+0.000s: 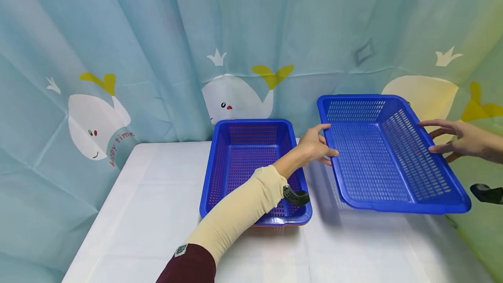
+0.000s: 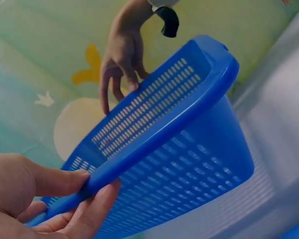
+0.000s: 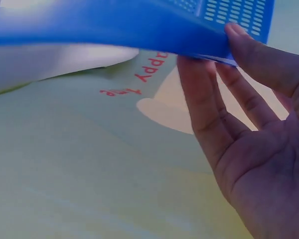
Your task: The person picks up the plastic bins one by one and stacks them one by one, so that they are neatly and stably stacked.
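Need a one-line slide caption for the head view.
Left hand and right hand hold a blue basket by opposite sides over a white table, beside a second blue basket.

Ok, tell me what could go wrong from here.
The held basket might slip or tip: the left hand and right hand pinch only its rim, and it is off the table. The left forearm reaches across the stack, so a low move could bump it.
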`<state>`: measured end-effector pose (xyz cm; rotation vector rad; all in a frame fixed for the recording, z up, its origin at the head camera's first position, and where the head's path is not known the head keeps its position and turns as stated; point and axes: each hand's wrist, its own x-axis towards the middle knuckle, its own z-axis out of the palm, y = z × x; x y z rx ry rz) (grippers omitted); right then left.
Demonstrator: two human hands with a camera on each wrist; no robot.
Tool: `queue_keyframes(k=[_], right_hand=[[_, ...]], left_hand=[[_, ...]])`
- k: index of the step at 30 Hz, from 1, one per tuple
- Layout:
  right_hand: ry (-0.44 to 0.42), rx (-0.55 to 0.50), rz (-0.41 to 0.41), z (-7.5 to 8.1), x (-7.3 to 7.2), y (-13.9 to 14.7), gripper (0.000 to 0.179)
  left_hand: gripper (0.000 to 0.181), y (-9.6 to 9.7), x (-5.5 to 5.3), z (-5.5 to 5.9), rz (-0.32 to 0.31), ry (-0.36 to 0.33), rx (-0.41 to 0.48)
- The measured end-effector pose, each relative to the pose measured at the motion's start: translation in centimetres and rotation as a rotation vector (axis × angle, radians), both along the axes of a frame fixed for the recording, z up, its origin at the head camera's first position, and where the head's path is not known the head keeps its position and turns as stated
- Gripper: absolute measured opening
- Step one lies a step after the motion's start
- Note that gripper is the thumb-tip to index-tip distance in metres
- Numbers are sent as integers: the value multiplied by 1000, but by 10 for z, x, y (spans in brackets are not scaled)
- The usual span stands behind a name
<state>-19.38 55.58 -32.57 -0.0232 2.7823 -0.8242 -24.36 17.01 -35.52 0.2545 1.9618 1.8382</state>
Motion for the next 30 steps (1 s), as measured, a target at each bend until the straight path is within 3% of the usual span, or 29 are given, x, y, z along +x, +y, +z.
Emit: queue_keyframes(k=[6, 13, 22, 30], right_hand=[[70, 44, -27, 13, 8, -7, 91], [221, 52, -51, 18, 20, -9, 96], [286, 4, -83, 25, 28, -3, 95], [303, -18, -93, 23, 33, -5, 89]], left_hand=[[88, -10, 0, 13, -43, 52, 27], [90, -21, 5, 27, -97, 98, 23], [90, -30, 9, 43, -126, 117, 41], [90, -34, 10, 45, -132, 114, 27]])
